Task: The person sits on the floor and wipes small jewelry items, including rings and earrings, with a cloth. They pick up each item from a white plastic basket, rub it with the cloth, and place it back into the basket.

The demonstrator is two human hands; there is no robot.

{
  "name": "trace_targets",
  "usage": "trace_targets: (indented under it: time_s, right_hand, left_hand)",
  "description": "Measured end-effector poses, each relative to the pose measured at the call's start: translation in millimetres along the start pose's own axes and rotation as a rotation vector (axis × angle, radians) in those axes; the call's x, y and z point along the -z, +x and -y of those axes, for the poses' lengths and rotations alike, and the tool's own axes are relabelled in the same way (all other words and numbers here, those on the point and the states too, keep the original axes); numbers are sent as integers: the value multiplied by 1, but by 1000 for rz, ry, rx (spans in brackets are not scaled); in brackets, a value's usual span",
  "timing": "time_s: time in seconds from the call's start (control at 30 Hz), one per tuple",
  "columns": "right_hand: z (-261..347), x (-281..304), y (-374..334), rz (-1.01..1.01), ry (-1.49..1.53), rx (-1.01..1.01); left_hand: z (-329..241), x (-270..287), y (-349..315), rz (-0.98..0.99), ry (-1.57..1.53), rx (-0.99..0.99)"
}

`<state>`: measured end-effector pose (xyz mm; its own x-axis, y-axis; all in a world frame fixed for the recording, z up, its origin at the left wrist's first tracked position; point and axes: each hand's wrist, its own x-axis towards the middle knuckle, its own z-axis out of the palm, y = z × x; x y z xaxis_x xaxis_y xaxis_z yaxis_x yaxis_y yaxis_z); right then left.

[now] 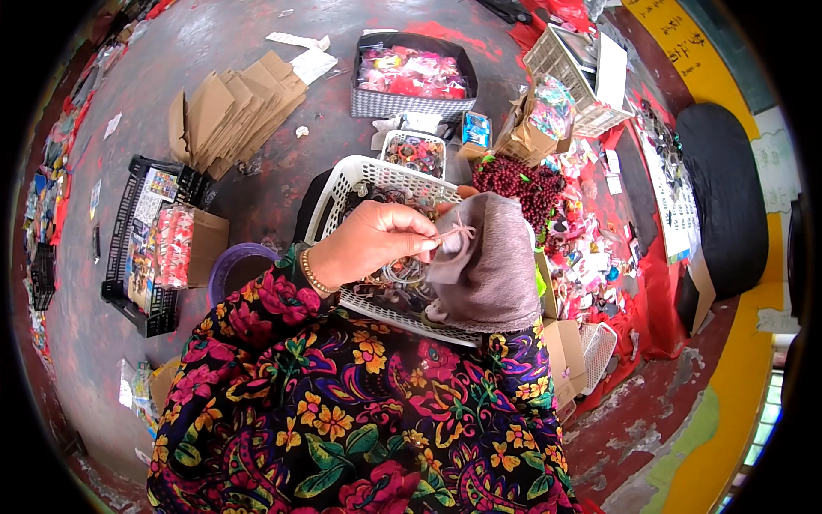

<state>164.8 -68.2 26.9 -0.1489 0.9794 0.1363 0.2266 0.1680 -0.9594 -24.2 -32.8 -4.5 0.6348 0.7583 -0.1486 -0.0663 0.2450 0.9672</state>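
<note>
1. Your left hand [364, 244] pinches a thin pink string [465, 232] between thumb and fingers, against the mauve cloth [501, 270].
2. Your right hand [465, 191] is mostly hidden behind the cloth; you cannot tell its grip.
3. The cloth hangs over the right side of the white basket [341, 182].
4. Dark red beads [514, 184] lie just beyond the cloth, far right.

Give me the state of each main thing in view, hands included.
Left hand: pinching a thin cord
Thin cord: looped, knotting unclear
Right hand: mostly hidden behind taupe cloth
Taupe cloth: draped, creased
White basket: open, filled
Checked bin: open, filled
Purple tub: open, contents unclear
Cardboard stack: overlapping
</note>
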Motion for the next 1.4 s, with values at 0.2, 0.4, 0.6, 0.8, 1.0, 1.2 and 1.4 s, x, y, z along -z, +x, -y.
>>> trace_targets:
  time_s: [0.2,0.4,0.6,0.8,1.0,1.2,1.4]
  right_hand:
    - [-13,-4,0,90,181,-152]
    - [-8,7,5,461,-413,375]
    - [-22,0,-12,455,-181,131]
    - [-6,2,-6,609,-76,-110]
    - [-32,-4,-9,617,142,-174]
    - [-29,-8,-1,267,747,-608]
    - [-7,-3,2,350,381,-490]
  left_hand:
    - [0,5,-5,6,174,-17]
    - [-16,-3,-12,80,441,-10]
    - [-15,2,-18,147,351,-53]
    - [-26,5,-22,250,477,-154]
    - [-43,22,-16,389,525,-158]
    - [-70,51,6,247,401,-159]
    - [-72,81,73,71,337,-170]
